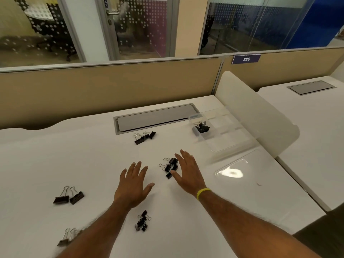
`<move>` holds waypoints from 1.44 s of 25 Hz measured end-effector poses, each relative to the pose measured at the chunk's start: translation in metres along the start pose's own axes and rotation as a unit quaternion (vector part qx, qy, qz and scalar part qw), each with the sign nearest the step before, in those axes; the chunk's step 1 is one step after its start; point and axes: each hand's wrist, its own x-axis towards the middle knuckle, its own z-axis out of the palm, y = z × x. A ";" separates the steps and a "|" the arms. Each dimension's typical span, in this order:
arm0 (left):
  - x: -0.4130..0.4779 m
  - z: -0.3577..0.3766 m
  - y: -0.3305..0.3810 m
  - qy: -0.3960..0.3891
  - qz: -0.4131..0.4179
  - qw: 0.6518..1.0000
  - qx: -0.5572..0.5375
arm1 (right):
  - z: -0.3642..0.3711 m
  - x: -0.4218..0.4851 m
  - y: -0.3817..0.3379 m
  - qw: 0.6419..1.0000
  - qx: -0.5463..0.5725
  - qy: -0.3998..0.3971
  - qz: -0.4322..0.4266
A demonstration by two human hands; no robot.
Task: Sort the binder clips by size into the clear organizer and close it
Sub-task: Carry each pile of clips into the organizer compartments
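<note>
Binder clips [170, 167]: black bodies, silver wire handles. Desk [74, 161]: white. Organizer [219, 131]: clear. Wristband [202, 192]: yellow. Far partition [111, 90]: tan.

White desk [74, 155]; grey cable-hatch cover [154, 118] recessed at far side. Open clear organizer [229, 131] far right, lid [247, 164] flat on desk on near side. Black binder clips in loose groups: hatch-side group [144, 137], centre cluster [170, 167], large pair [68, 196] left, front cluster [142, 221], near-left pair [66, 238] partly hidden.

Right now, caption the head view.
Left hand and right hand flank black binder clips on white desk; clear plastic organizer holds some.
</note>
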 end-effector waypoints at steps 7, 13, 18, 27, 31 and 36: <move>-0.033 0.014 -0.015 -0.002 -0.008 1.000 -0.015 | 0.028 -0.029 -0.035 1.000 0.005 -0.027 -0.013; -0.053 0.022 -0.029 -0.006 -0.005 1.000 -0.027 | 0.045 -0.059 -0.054 0.997 0.044 -0.052 -0.028; -0.070 0.027 -0.038 -0.036 0.058 0.992 -0.104 | 0.047 -0.076 -0.070 0.982 0.108 -0.141 -0.061; -0.082 0.031 -0.035 -0.115 0.115 0.977 -0.140 | 0.050 -0.075 -0.084 0.954 0.062 -0.281 -0.084; -0.082 0.034 -0.028 -0.114 0.082 0.977 -0.158 | 0.052 -0.073 -0.088 0.958 0.067 -0.271 -0.059; -0.085 0.038 -0.027 -0.091 0.070 0.978 -0.177 | 0.054 -0.076 -0.093 0.962 0.085 -0.255 -0.046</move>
